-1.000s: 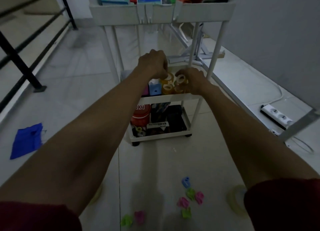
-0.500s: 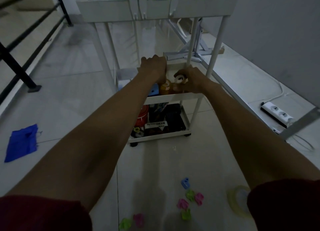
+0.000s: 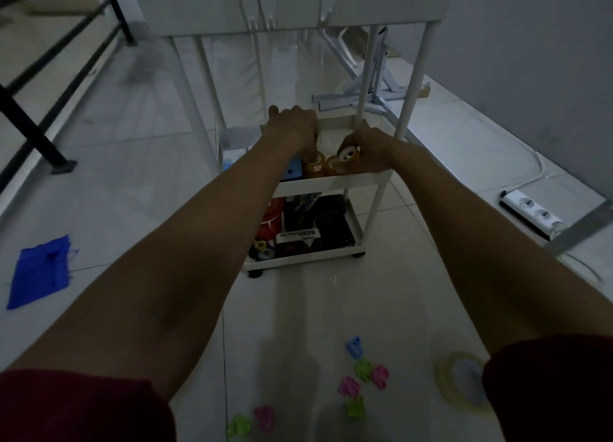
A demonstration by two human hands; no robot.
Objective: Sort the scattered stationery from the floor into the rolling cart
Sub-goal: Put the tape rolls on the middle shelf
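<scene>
Left hand [image 3: 293,126], right hand [image 3: 368,147] on tape rolls [image 3: 315,168] in cart [image 3: 331,182]

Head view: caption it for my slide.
Left hand and right hand grip amber tape rolls on white rolling cart's middle shelf.

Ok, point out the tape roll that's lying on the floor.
The wide clear roll flat on the tiles at lower right. The amber rolls sit on the cart's middle shelf; the right hand holds a small roll.

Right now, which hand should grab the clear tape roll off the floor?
Right: the clear tape roll lies by your right sleeve, though the right hand holds a small tape roll.
</scene>
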